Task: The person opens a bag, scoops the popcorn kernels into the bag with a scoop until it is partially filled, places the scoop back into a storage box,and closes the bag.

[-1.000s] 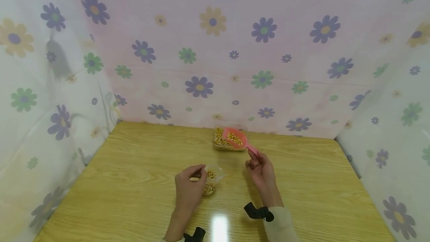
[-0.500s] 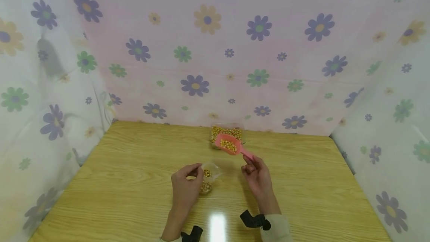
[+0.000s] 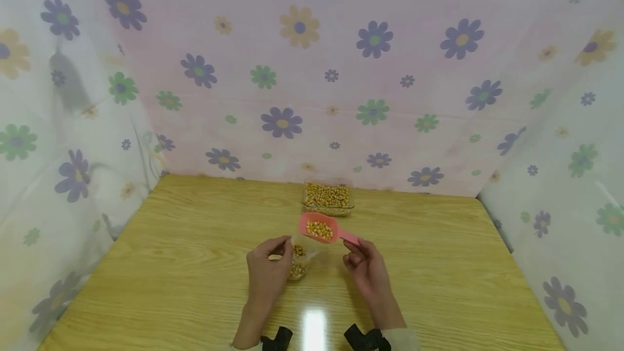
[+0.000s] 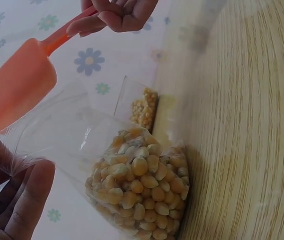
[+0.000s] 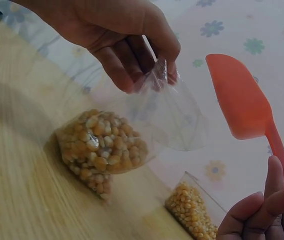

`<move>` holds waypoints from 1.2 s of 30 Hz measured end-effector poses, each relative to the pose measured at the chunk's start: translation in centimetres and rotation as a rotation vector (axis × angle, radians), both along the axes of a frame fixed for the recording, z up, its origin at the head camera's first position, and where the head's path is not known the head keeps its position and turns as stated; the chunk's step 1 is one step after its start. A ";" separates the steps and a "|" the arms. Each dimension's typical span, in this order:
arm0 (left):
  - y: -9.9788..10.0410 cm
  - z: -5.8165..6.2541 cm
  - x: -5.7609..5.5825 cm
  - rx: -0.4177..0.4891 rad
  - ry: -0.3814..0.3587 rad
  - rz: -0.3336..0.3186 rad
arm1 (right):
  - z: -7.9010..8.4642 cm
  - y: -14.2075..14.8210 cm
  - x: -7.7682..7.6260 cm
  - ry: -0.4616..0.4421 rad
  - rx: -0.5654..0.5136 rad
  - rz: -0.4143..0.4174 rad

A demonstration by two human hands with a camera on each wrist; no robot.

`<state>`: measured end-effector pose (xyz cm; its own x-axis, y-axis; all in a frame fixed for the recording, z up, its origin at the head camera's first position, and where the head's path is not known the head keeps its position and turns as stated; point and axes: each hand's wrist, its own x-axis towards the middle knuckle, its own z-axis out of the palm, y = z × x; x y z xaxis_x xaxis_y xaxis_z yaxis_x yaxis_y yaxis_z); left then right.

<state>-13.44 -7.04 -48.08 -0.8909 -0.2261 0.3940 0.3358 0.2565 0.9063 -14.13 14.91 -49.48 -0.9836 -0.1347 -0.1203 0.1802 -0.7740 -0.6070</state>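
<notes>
My left hand (image 3: 268,267) pinches the rim of a clear plastic bag (image 4: 76,125), which stands on the table partly filled with corn kernels (image 4: 142,195). Its mouth gapes toward the right, as the right wrist view shows. In my right hand (image 3: 368,270) is the handle of a pink scoop (image 3: 319,227), gripped between thumb and fingers. Loose kernels lie in the scoop's bowl, which is held level just above and behind the bag's mouth. Behind the scoop sits a clear rectangular container (image 3: 329,211) with more kernels in it.
The wooden table (image 3: 195,242) reaches back to a flowered cloth (image 3: 312,69), which also hangs at the left and right sides. Black wrist mounts (image 3: 277,338) sit on both forearms.
My right hand has brought the loaded scoop out of the container, toward me and leftward to the bag. The left hand keeps its pinch on the bag, and the view has shifted slightly.
</notes>
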 end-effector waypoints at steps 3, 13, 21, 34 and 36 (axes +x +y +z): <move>0.0 -0.2 -0.1 0.005 0.016 -0.002 | 0.4 -0.4 0.5 -0.072 0.062 -0.010; 0.0 -0.1 0.0 -0.024 0.025 0.004 | 0.4 -0.8 1.1 -0.143 0.152 -0.038; -0.1 -0.2 0.0 -0.030 0.040 0.007 | 0.5 -0.6 1.6 -0.150 0.228 -0.085; -0.1 -0.1 0.1 0.000 0.015 0.004 | 1.1 -0.3 2.1 -0.131 0.390 -0.139; -0.1 -0.1 0.2 0.000 0.015 0.001 | 1.3 -0.2 2.2 -0.127 0.435 -0.154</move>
<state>-13.27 -7.16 -48.19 -0.8848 -0.2272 0.4068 0.3486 0.2565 0.9015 -11.90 14.75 -48.15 -0.9619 0.1013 -0.2541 0.1772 -0.4768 -0.8610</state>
